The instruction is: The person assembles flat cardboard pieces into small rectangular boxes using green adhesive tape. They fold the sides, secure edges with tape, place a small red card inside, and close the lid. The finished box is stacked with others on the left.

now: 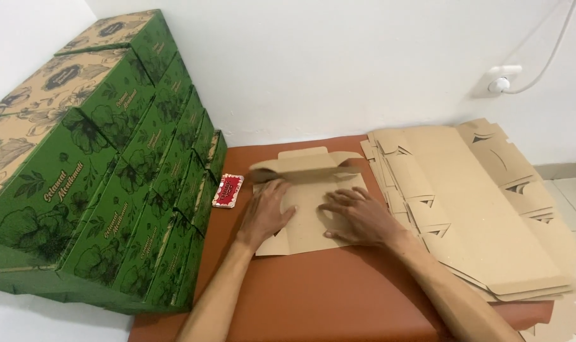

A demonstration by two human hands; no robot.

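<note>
Clearance around the work surface, head view.

Both hands, left hand (266,212) and right hand (361,218), lie flat on the cardboard blank (310,206), whose far flap stands raised at 12 o'clock. At 9 o'clock: stacked green boxes (111,171) form a tall wall; a small red packet (228,190) lies in the narrow gap between the stack and the blank. At 3 o'clock: a low pile of flat blanks (478,202), just beside the right hand. At 12 o'clock: white wall (338,63), near. At 6 o'clock: bare brown mat (326,297), open apart from the forearms.
</note>
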